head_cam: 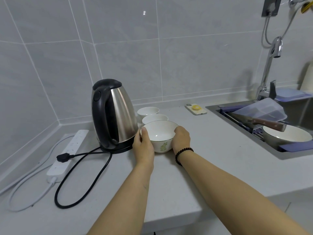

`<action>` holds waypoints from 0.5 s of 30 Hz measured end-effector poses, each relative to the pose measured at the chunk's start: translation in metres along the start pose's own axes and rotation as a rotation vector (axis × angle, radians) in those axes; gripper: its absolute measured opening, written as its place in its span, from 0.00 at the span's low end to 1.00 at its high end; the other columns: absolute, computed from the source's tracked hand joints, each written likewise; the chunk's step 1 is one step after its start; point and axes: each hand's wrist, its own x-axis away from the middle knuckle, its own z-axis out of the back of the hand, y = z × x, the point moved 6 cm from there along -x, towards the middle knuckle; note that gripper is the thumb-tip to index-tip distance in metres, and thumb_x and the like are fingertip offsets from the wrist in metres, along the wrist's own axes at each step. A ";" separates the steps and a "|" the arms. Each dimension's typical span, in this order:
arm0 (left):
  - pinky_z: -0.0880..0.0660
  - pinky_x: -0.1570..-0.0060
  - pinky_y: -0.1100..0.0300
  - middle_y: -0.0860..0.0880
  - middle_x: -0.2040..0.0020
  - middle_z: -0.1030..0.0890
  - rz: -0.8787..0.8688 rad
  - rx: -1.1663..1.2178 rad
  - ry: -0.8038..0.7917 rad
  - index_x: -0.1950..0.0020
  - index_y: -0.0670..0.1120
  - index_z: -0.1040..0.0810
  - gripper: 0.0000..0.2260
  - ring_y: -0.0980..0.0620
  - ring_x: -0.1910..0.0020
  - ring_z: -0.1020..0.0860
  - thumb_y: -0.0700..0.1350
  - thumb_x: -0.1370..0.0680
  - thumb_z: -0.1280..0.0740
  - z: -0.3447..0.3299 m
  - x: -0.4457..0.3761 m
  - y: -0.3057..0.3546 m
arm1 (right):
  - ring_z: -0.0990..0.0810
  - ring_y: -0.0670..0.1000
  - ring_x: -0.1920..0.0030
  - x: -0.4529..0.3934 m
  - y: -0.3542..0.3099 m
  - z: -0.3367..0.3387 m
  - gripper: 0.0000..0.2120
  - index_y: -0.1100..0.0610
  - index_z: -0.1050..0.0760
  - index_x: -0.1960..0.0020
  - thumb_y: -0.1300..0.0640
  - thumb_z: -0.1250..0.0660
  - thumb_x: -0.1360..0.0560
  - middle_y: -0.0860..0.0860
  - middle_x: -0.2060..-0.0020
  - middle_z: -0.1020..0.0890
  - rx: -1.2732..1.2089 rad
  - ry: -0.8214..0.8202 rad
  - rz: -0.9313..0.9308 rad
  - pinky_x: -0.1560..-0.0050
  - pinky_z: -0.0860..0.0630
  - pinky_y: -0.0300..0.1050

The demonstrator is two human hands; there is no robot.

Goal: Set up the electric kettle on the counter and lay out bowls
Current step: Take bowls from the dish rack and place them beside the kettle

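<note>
A steel electric kettle [116, 114] with a black handle and lid stands on its black base on the grey counter [169, 180]. Its black cord [79, 180] loops over the counter, and its plug [63, 157] lies on a white power strip [67, 151]. Right of the kettle, three white bowls sit in a row running away from me. My left hand [143, 146] and my right hand [181, 139] hold the nearest bowl [160, 135], which has a green leaf pattern, by its two sides. Behind it are the middle bowl [155, 118] and the far bowl [148, 110].
A phone [195, 109] lies near the back wall. At the right is a sink [220, 110] holding a knife [264, 123], a clear plastic container [264, 110] and a large pot [288, 136]. A tap [269, 68] rises behind it. The counter's front edge runs below my forearms.
</note>
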 end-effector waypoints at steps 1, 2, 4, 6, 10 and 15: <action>0.30 0.53 0.69 0.61 0.49 0.21 -0.004 -0.009 -0.002 0.42 0.53 0.21 0.12 0.62 0.48 0.24 0.53 0.19 0.41 0.000 -0.001 0.000 | 0.43 0.50 0.68 -0.001 0.000 0.000 0.16 0.54 0.45 0.68 0.65 0.48 0.23 0.49 0.69 0.40 0.002 0.000 -0.002 0.67 0.45 0.42; 0.31 0.52 0.69 0.61 0.47 0.22 -0.008 -0.019 -0.002 0.38 0.51 0.22 0.15 0.59 0.45 0.24 0.55 0.19 0.41 -0.001 -0.002 -0.001 | 0.43 0.49 0.68 -0.002 0.000 -0.001 0.16 0.54 0.45 0.68 0.64 0.48 0.23 0.49 0.69 0.39 0.006 -0.002 -0.003 0.68 0.44 0.42; 0.32 0.47 0.66 0.58 0.40 0.24 -0.003 -0.029 0.010 0.32 0.49 0.27 0.19 0.56 0.38 0.27 0.56 0.19 0.42 0.000 -0.002 -0.002 | 0.42 0.49 0.68 -0.004 0.000 -0.001 0.16 0.54 0.45 0.68 0.64 0.48 0.23 0.49 0.69 0.39 0.010 -0.006 -0.008 0.67 0.44 0.42; 0.35 0.41 0.64 0.56 0.33 0.29 0.018 -0.027 0.012 0.26 0.49 0.34 0.22 0.55 0.34 0.31 0.55 0.19 0.42 -0.001 -0.001 -0.003 | 0.42 0.50 0.67 -0.004 0.001 -0.001 0.16 0.54 0.44 0.68 0.64 0.47 0.23 0.49 0.69 0.38 0.010 -0.002 -0.020 0.67 0.44 0.43; 0.37 0.44 0.62 0.55 0.35 0.31 0.014 -0.026 0.000 0.24 0.48 0.39 0.23 0.57 0.40 0.32 0.50 0.19 0.41 -0.004 0.003 -0.002 | 0.41 0.51 0.65 -0.004 0.003 -0.001 0.14 0.55 0.44 0.67 0.63 0.47 0.24 0.49 0.68 0.37 -0.012 -0.002 -0.051 0.66 0.43 0.43; 0.38 0.33 0.60 0.51 0.26 0.36 -0.056 -0.075 0.024 0.23 0.47 0.42 0.26 0.52 0.29 0.36 0.48 0.20 0.39 -0.002 0.005 -0.001 | 0.30 0.51 0.61 0.000 0.004 0.001 0.08 0.57 0.28 0.60 0.58 0.42 0.23 0.50 0.62 0.26 -0.035 -0.024 -0.067 0.62 0.34 0.41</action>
